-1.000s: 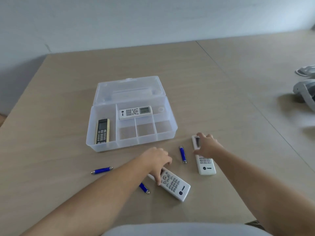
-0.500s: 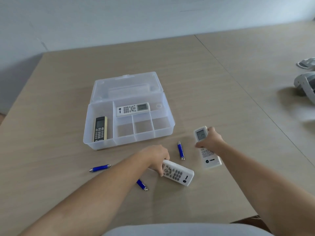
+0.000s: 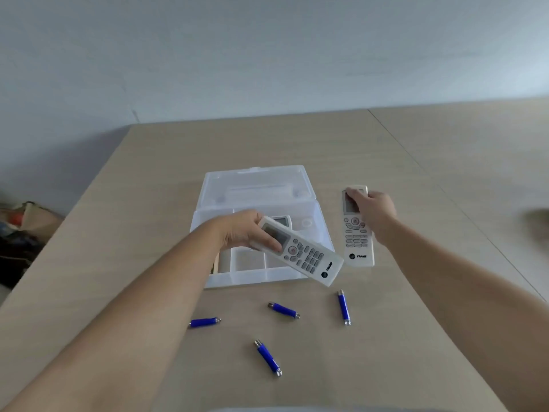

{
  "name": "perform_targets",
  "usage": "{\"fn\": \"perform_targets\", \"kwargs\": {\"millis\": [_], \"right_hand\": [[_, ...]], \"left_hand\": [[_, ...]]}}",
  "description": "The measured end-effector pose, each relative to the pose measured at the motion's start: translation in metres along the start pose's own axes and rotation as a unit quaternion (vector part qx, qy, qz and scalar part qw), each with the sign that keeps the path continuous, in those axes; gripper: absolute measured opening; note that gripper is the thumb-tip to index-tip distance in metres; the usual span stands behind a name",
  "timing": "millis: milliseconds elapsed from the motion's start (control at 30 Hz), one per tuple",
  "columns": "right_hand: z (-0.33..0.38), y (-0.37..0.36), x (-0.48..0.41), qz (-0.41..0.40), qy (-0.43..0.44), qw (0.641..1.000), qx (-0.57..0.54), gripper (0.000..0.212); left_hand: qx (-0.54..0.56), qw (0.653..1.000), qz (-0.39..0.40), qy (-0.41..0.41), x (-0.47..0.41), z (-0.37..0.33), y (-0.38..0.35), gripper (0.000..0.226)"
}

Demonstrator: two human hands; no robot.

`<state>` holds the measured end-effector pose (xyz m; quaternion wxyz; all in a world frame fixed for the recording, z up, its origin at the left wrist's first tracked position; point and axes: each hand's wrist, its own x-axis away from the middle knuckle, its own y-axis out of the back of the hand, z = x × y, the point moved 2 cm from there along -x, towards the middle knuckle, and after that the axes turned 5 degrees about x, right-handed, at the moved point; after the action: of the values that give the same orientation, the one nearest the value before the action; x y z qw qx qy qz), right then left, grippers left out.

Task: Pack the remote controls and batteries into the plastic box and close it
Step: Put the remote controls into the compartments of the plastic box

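Observation:
The clear plastic box (image 3: 252, 276) sits open on the table, its lid (image 3: 258, 185) folded back. My left hand (image 3: 246, 230) grips a white remote (image 3: 309, 257) by its screen end and holds it tilted above the box. My right hand (image 3: 372, 209) holds a second white remote (image 3: 356, 236) upright just right of the box. Another white remote (image 3: 282, 220) lies inside the box, mostly hidden behind my left hand. Several blue batteries lie loose in front of the box, such as one battery (image 3: 283, 310) and another (image 3: 344, 307).
The wooden table (image 3: 148, 203) continues into a second table on the right (image 3: 475, 150). A pile of bags (image 3: 20, 233) sits on the floor at the left. A blurred object (image 3: 539, 218) shows at the right edge.
Both hands have lifted their remotes off the table and carried them toward the box. The camera has tilted up, showing more wall.

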<state>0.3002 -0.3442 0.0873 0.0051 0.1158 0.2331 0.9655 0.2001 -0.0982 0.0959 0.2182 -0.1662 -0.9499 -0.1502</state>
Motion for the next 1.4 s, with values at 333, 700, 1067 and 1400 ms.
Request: {"fn": "perform_targets", "kwargs": {"millis": [333, 700, 1067, 1400], "right_hand": [[0.031, -0.079, -0.038, 0.051, -0.048, 0.992, -0.104, 0.026], [0.006, -0.163, -0.052, 0.139, -0.186, 0.962, -0.144, 0.012], [0.0, -0.175, -0.053, 0.154, -0.019, 0.937, 0.313, 0.046], [-0.002, -0.171, -0.05, 0.123, 0.03, 0.942, 0.31, 0.064]], "left_hand": [[0.334, 0.922, -0.197, 0.008, -0.002, 0.032, 0.065, 0.028], [0.141, 0.946, -0.258, 0.137, -0.027, 0.057, 0.102, 0.074], [-0.023, 0.948, -0.313, 0.05, -0.05, 0.053, 0.101, 0.049], [-0.154, 0.947, -0.282, 0.03, -0.064, 0.045, 0.088, 0.088]]}}
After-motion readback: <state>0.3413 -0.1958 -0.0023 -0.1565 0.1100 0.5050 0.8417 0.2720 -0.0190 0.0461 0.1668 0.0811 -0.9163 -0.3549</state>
